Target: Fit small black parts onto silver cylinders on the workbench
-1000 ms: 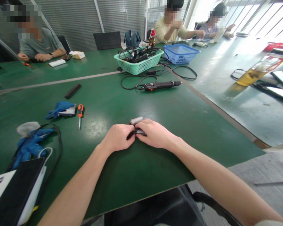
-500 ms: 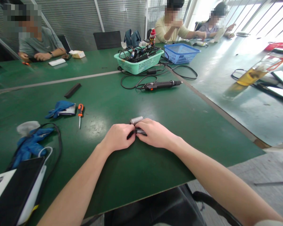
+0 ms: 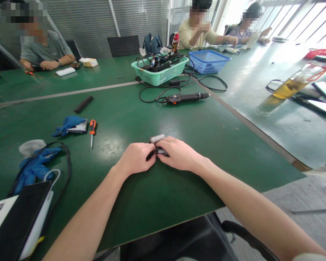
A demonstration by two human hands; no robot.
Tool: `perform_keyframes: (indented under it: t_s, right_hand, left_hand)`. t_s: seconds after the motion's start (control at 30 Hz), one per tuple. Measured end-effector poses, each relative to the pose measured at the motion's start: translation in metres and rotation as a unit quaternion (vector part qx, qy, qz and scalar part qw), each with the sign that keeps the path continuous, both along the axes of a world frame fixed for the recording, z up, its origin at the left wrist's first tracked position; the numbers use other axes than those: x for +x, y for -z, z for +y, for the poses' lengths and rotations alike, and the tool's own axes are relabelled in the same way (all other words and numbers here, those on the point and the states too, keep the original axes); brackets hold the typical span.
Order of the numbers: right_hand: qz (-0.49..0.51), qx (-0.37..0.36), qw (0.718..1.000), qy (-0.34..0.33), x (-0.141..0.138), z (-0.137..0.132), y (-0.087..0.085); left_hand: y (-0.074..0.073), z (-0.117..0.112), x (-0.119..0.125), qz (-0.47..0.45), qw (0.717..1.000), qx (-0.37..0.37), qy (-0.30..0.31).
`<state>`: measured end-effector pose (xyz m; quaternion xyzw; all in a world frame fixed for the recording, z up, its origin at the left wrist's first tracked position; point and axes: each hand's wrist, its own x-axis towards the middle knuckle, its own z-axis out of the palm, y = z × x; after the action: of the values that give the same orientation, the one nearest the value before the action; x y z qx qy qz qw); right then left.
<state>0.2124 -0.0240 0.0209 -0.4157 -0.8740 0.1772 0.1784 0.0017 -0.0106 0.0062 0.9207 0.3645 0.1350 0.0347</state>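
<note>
Both forearms reach in from bottom corners, angled inward, wrists low, hands meeting mid-way on green workbench (image 3: pixel 163 195). Left hand (image 3: pixel 136 158) palm down, fingers curled over dark part (image 3: pixel 158 152). Right hand (image 3: pixel 179 154) palm down, closed on same part from opposite side, fingers nearly meeting left's. Part sits between hands, low over bench. Silver cylinder (image 3: pixel 157 138) just beyond, against right hand; join to dark part unclear. Orange-handled screwdriver (image 3: pixel 92 132) lies well left, beside blue glove (image 3: pixel 69 125).
</note>
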Motion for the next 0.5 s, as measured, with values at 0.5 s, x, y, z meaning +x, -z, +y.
perform_keyframes:
  t_s: [0.5]
  right_hand:
    - [-0.007,0.003,1.0,0.001,0.0015,0.0001,0.0001]
  left_hand:
    - [0.0009,-0.0003,-0.0002,0.016,1.0,0.005,-0.005]
